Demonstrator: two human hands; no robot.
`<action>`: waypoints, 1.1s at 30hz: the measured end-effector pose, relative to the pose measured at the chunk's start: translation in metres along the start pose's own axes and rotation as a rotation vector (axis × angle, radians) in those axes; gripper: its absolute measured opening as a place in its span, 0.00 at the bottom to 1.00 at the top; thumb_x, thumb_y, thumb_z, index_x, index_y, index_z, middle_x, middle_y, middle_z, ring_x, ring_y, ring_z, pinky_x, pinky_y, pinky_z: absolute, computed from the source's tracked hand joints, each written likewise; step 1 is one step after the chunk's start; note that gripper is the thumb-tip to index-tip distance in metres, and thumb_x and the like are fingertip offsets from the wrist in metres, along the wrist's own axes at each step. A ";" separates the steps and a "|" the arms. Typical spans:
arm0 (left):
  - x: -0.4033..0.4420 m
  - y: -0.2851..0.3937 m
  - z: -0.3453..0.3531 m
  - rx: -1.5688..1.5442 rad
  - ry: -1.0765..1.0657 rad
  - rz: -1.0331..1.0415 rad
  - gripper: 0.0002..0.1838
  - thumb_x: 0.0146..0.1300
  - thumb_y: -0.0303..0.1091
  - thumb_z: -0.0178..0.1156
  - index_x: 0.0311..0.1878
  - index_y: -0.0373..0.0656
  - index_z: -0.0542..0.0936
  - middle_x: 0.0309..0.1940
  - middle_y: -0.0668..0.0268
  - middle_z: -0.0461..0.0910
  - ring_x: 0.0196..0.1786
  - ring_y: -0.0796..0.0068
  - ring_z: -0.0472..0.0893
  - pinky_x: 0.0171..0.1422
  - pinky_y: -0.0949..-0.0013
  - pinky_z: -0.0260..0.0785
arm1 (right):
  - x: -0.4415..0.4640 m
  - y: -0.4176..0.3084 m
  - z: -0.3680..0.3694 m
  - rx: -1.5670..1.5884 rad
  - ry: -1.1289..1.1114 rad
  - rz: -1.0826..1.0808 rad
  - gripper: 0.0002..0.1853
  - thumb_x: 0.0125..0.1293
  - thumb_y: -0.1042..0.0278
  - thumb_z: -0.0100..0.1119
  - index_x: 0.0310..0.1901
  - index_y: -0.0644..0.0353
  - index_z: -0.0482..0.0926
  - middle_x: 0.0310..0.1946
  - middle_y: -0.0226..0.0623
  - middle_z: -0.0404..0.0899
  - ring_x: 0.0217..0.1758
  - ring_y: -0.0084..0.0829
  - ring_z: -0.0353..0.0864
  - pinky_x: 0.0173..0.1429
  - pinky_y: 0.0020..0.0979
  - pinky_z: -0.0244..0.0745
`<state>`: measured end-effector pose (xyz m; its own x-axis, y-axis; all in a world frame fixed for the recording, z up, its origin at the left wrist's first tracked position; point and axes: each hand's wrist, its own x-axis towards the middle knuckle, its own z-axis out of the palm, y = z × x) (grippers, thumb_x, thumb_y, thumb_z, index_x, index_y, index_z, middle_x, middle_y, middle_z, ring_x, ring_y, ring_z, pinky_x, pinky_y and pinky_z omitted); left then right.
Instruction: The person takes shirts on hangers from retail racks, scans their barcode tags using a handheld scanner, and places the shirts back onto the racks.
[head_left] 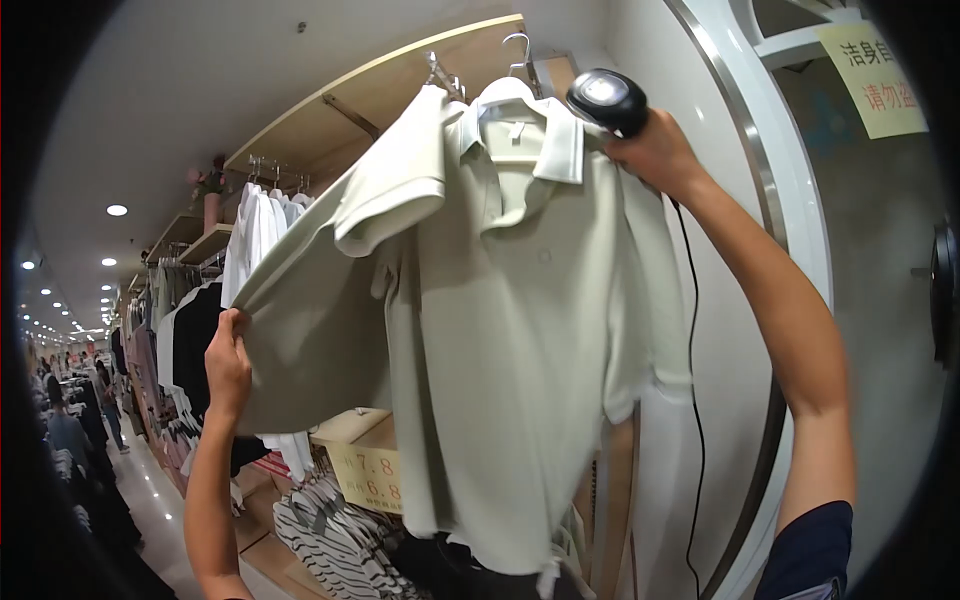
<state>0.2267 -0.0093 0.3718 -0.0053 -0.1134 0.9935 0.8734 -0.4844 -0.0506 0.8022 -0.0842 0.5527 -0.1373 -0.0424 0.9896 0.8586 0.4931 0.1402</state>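
Observation:
A pale grey-green polo shirt (520, 330) hangs on a white hanger (508, 90) in the middle of the view. My left hand (229, 365) pinches the edge of a pale green garment (320, 330) and holds it stretched out to the left. Its light short sleeve (395, 185) lies across the polo's shoulder. Up at the right, my right hand (655, 150) is wrapped round a black handheld steamer (608, 98), whose head is beside the polo's collar. A black cord (693, 400) runs down from the steamer.
White shirts (262, 230) and other garments hang at the left under wooden shelves. A yellow price sign (365, 475) stands on a box below, near striped clothes (330, 545). At the right are a curved white frame and a yellow notice (872, 80). People stand in the far-left aisle.

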 end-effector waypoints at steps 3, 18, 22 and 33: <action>-0.002 -0.020 0.005 0.007 0.008 0.066 0.10 0.69 0.21 0.55 0.52 0.39 0.74 0.40 0.49 0.83 0.45 0.44 0.84 0.47 0.55 0.76 | 0.049 0.009 0.053 -0.017 0.036 0.087 0.13 0.50 0.64 0.70 0.34 0.62 0.84 0.28 0.44 0.85 0.31 0.37 0.84 0.43 0.36 0.78; -0.042 -0.031 0.027 0.125 -0.181 0.270 0.08 0.67 0.20 0.61 0.47 0.39 0.76 0.32 0.54 0.82 0.31 0.55 0.86 0.33 0.63 0.76 | 0.149 0.008 0.240 0.184 -0.219 0.042 0.20 0.55 0.55 0.71 0.37 0.66 0.85 0.23 0.34 0.81 0.24 0.22 0.79 0.26 0.29 0.74; -0.057 -0.019 0.044 0.114 -0.216 0.307 0.07 0.66 0.21 0.62 0.46 0.40 0.76 0.31 0.54 0.82 0.29 0.55 0.85 0.30 0.62 0.76 | 0.146 0.012 0.182 0.050 -0.195 0.079 0.26 0.54 0.48 0.73 0.49 0.57 0.86 0.35 0.37 0.87 0.36 0.29 0.85 0.43 0.34 0.82; -0.068 0.003 0.080 0.003 -0.200 0.394 0.08 0.64 0.21 0.61 0.45 0.41 0.75 0.26 0.61 0.78 0.23 0.62 0.80 0.25 0.62 0.72 | 0.174 0.057 0.204 0.151 -0.216 0.304 0.21 0.66 0.51 0.63 0.47 0.62 0.87 0.42 0.46 0.88 0.49 0.35 0.87 0.53 0.38 0.78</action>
<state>0.2690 0.0660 0.3121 0.4229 -0.1187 0.8984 0.7909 -0.4355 -0.4299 0.7265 0.1142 0.7262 -0.0025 0.3006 0.9537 0.7962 0.5776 -0.1800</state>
